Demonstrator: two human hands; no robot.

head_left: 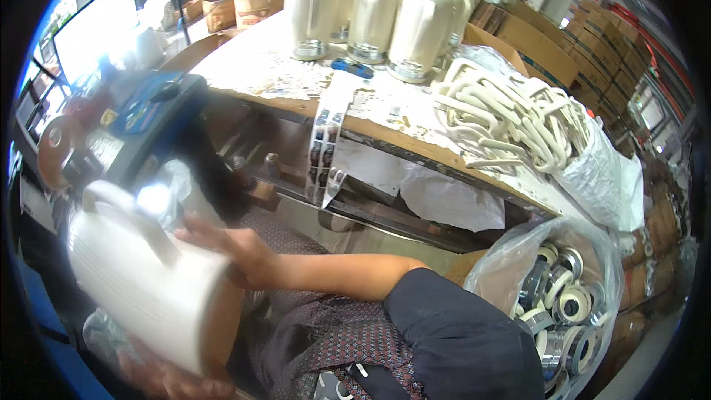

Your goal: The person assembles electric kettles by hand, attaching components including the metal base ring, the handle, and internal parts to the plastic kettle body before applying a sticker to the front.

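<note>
A white thermos jug body (141, 274) with a long loop handle (133, 215) lies tilted on its side at the lower left, its round tan end facing right. Under that end, my left hand (167, 378) is closed on the jug from below, with most of its fingers hidden and blurred. My right hand (233, 248) comes in from the right and is closed against the jug's upper side, its fingers beside the handle's lower end. Behind the handle, a shiny clear plastic bag (181, 185) partly shows.
Several white thermos jugs (422, 30) stand on the worktable (252, 67). A pile of white handles (511, 115) lies on its right. Label strips (326, 141) hang over the front edge. A plastic bag (492, 278) holds chrome rings (574, 304). At left stands a blue-grey machine (141, 118).
</note>
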